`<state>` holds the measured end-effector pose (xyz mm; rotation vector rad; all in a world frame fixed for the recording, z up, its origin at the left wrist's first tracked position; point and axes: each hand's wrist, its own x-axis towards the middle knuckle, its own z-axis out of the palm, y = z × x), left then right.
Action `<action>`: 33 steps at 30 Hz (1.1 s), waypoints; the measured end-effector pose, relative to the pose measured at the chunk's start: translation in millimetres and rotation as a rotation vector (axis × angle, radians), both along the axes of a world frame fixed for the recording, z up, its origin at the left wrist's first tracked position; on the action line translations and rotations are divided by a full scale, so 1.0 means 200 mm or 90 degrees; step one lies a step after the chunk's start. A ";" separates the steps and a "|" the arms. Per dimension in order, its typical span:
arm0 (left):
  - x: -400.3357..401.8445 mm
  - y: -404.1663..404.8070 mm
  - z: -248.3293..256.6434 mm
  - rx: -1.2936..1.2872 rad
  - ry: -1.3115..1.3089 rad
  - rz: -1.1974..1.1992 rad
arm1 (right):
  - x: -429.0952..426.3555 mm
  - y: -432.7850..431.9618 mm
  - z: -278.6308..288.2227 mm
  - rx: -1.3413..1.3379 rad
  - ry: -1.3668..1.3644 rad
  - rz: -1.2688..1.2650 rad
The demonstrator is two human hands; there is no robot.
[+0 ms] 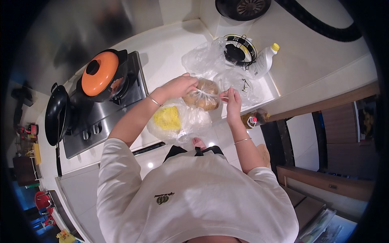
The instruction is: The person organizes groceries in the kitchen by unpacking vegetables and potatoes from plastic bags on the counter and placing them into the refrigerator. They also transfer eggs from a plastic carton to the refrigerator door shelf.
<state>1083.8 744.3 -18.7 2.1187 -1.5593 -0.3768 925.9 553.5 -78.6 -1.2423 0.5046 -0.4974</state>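
Observation:
On the white counter [164, 39], a clear plastic bag [204, 94] holds round brown produce that looks like potatoes. Its gathered neck is drawn tight across the top. My left hand [184, 86] pinches one end of the twisted plastic, on the left of the bag. At the opposite side, the fingers of my right hand [232, 98] grip the other end. Just nearer to me lies another clear bag [194, 121], with yellow netting [167, 118] showing through it. Crumpled clear plastic [205, 57] lies beyond the hands, and a loose clear bag [243, 86] is by my right hand.
Left is a gas stove [121, 121] with an orange-lidded pot [100, 73] and a black wok [56, 115], its handle overhanging the front edge. A patterned bowl [253, 50] and a white yellow-capped bottle [263, 62] stand back right. Oil bottles [250, 120] stand below the counter's right end.

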 end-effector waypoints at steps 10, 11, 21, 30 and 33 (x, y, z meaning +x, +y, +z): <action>-0.03 -0.17 -0.12 -0.066 0.311 0.216 | 0.15 0.13 0.24 0.000 -0.132 0.001; -0.01 -0.16 -0.12 -0.071 0.354 0.216 | 0.16 0.11 0.16 -0.052 -0.099 0.050; -0.02 -0.07 0.00 -0.111 0.291 0.180 | 0.21 0.19 -0.01 -0.207 0.034 0.079; 0.02 0.08 -0.07 -0.027 -0.100 0.138 | 0.20 0.12 -0.01 -0.213 0.070 0.196; -0.02 0.09 0.01 -0.017 -0.197 0.124 | 0.22 0.16 -0.01 -0.416 0.050 0.160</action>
